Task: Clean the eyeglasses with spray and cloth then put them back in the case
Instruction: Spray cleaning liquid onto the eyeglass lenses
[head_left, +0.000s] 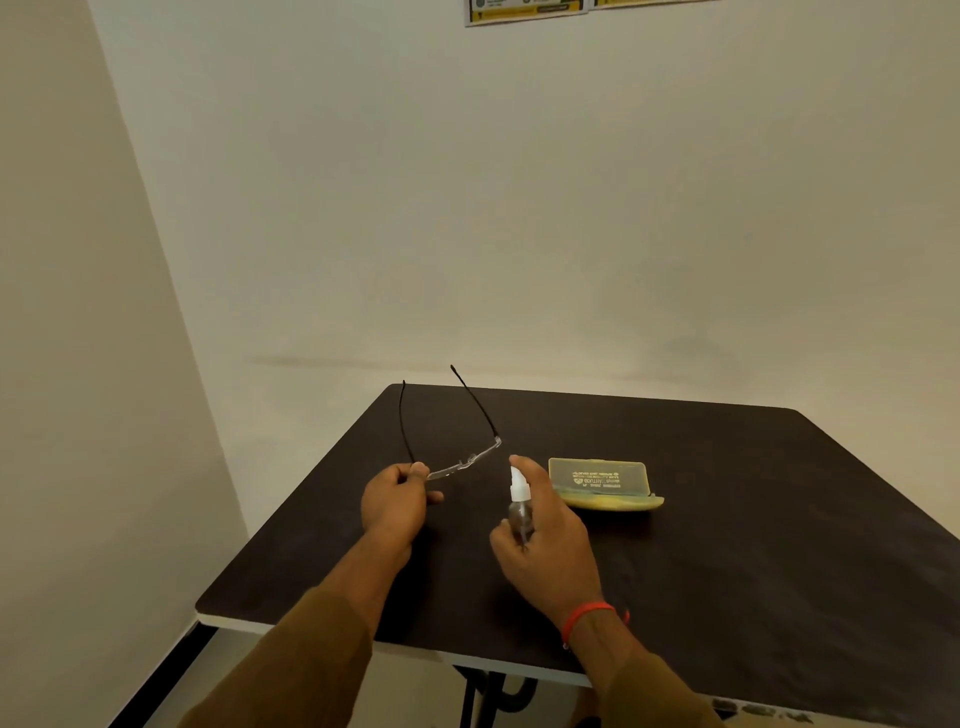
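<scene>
My left hand (395, 501) pinches one end of the clear-rimmed eyeglasses (464, 462), held above the table with both thin black temple arms open and pointing away from me. A small clear spray bottle (520, 501) with a white nozzle stands upright in my right hand (545, 535); my index finger rests on top of the nozzle, which faces the lenses a short gap away. The yellow-green case (602, 483) lies open on the table just right of my right hand. What looks like a cloth of the same colour lies in the case.
The dark table (727, 571) stands in a corner, with pale walls behind and to the left. Its near-left edge runs diagonally under my forearms, with black metal legs below. Posters hang high on the back wall.
</scene>
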